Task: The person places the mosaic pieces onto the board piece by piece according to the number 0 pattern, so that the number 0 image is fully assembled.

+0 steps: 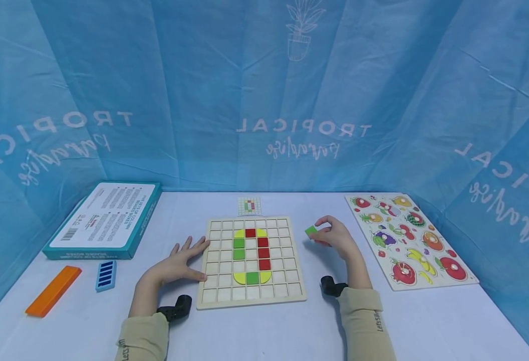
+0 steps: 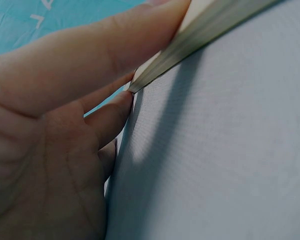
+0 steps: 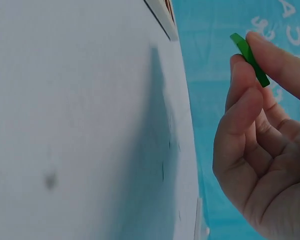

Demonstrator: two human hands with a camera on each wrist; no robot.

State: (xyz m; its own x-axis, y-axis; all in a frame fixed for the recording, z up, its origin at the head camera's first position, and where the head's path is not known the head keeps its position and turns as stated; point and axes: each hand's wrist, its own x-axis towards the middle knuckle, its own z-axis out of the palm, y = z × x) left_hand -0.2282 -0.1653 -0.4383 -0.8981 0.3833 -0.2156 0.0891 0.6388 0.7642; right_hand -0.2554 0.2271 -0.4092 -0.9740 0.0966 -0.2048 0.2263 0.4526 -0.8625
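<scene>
A wooden grid board (image 1: 251, 296) lies in the middle of the table, with red, green and yellow tiles set in a loop pattern (image 1: 251, 254). My left hand (image 1: 184, 259) lies flat beside the board's left edge, fingers straight, thumb touching the board edge (image 2: 190, 40). My right hand (image 1: 334, 235) hovers to the right of the board and pinches a small green tile (image 1: 311, 230) between thumb and fingertips; the same green tile (image 3: 249, 57) shows edge-on in the right wrist view.
A small pattern card (image 1: 249, 205) lies behind the board. A fruit peg puzzle (image 1: 409, 239) sits at the right. At the left are a teal box (image 1: 105, 219), an orange bar (image 1: 53, 291) and a blue holder (image 1: 106, 275). Blue fabric surrounds the table.
</scene>
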